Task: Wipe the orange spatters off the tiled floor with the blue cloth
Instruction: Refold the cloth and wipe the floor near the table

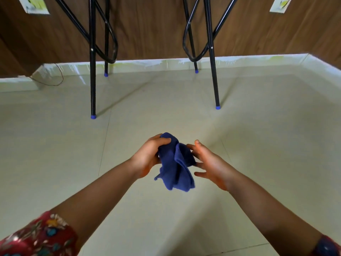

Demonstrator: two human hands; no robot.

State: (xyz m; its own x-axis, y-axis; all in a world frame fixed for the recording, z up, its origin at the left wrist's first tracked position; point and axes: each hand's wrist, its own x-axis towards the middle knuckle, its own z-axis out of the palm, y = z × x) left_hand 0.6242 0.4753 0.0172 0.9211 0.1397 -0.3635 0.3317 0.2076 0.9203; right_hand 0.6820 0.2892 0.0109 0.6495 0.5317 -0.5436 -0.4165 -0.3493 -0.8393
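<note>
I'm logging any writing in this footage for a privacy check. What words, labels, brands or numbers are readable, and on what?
No text can be read in this view.
upper-left white-and-green wall panel: marks too blurred to read.
upper-right white-and-green wall panel: marks too blurred to read.
dark blue cloth: no label or tag shows.

The cloth (175,163) hangs above the floor (258,145) in the near middle, with the left hand (147,157) gripping its left side and the right hand (210,163) just beside it on the right. Beyond them stand the desk legs (92,80), two nearer and two farther back close to the wall (151,34). A wire (55,80) lies on the floor at far left.
</note>
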